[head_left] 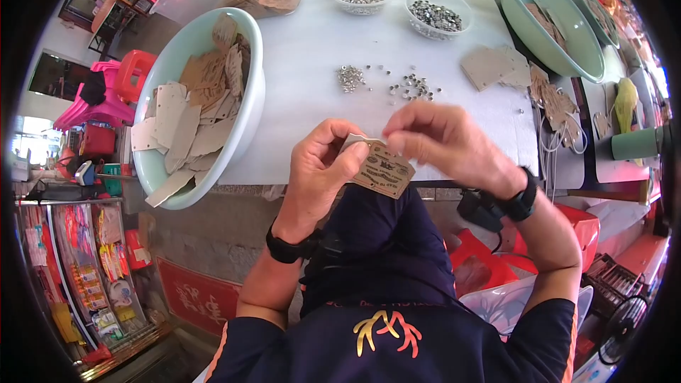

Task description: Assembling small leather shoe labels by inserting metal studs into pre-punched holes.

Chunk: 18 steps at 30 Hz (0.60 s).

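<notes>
My left hand (320, 167) grips a small brown printed card (386, 174) by its upper left edge, thumb on top, just over the near edge of the table. The card has small holes at its corners. My right hand (443, 138) is closed in a pinch at the card's upper right corner; whatever lies between those fingertips is too small and blurred to make out. Beyond my hands, a little heap of silvery metal eyelets (350, 79) and a looser spread of small metal rings (415, 89) lie on the white tabletop (298, 50).
At the left stands a pale green basin (250, 110) full of cards. Two clear bowls (358, 8) (454, 28) of metal pieces sit at the back. Grey cards (489, 67), strung tags (553, 103) and another green basin (592, 64) are on the right.
</notes>
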Each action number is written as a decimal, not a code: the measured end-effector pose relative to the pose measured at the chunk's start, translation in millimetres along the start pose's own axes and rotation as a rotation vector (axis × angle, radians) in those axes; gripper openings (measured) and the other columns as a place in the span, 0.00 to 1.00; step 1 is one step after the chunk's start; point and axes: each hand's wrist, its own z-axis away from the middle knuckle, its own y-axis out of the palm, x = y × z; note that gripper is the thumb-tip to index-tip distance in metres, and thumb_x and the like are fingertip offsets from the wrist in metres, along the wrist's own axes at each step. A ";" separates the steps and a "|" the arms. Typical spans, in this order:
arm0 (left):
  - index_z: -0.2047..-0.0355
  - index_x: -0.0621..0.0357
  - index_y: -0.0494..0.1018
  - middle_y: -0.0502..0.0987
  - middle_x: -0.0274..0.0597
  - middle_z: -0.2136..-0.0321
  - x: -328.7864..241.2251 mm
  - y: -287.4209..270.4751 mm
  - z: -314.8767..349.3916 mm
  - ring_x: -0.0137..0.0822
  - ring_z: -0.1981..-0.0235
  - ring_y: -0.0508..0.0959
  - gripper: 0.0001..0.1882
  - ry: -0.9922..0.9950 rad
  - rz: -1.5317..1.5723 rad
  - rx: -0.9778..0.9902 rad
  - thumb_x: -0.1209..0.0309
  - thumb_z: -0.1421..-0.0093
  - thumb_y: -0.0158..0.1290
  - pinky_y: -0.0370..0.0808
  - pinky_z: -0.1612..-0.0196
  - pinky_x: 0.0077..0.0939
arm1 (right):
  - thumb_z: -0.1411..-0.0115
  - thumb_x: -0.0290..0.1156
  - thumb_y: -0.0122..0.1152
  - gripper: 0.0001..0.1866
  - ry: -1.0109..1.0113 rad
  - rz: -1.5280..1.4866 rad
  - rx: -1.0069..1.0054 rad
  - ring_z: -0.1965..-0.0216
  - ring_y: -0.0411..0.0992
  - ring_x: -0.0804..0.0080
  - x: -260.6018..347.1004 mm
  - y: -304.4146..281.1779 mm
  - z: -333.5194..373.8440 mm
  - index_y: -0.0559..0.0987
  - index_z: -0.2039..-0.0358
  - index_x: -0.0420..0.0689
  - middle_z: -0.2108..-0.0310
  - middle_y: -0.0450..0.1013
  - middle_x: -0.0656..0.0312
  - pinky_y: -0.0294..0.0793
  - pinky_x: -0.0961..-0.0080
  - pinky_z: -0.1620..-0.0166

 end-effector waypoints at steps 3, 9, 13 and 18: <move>0.61 0.61 0.72 0.75 0.30 0.68 2.7 -10.2 -0.9 0.17 0.67 0.73 0.06 0.002 -0.010 -0.065 0.75 0.38 0.53 0.72 0.62 0.15 | 0.40 0.31 0.62 0.09 -0.088 0.312 -0.200 0.75 0.68 0.83 10.3 -23.2 -29.0 0.80 0.64 0.39 0.75 0.75 0.66 0.70 0.80 0.69; 0.60 0.61 0.71 0.76 0.32 0.68 1.6 -11.7 -3.3 0.18 0.66 0.74 0.07 -0.033 0.065 -0.031 0.73 0.37 0.54 0.73 0.60 0.16 | 0.45 0.32 0.62 0.09 -0.248 0.915 -0.252 0.74 0.74 0.65 11.4 -39.4 -82.9 0.81 0.69 0.39 0.73 0.77 0.56 0.73 0.70 0.67; 0.60 0.61 0.71 0.76 0.33 0.67 3.0 -17.2 -1.1 0.19 0.66 0.74 0.08 -0.020 0.082 -0.032 0.73 0.38 0.55 0.73 0.59 0.16 | 0.46 0.31 0.61 0.08 -0.287 1.147 -0.186 0.69 0.75 0.56 4.7 -33.4 -101.9 0.81 0.69 0.41 0.69 0.77 0.55 0.73 0.65 0.64; 0.60 0.60 0.71 0.75 0.34 0.64 1.5 -20.4 -1.5 0.22 0.62 0.74 0.07 -0.062 0.084 0.012 0.75 0.38 0.54 0.72 0.55 0.21 | 0.46 0.32 0.58 0.07 -0.335 1.276 -0.170 0.69 0.75 0.55 -1.0 -29.3 -108.8 0.80 0.72 0.42 0.71 0.76 0.56 0.73 0.63 0.65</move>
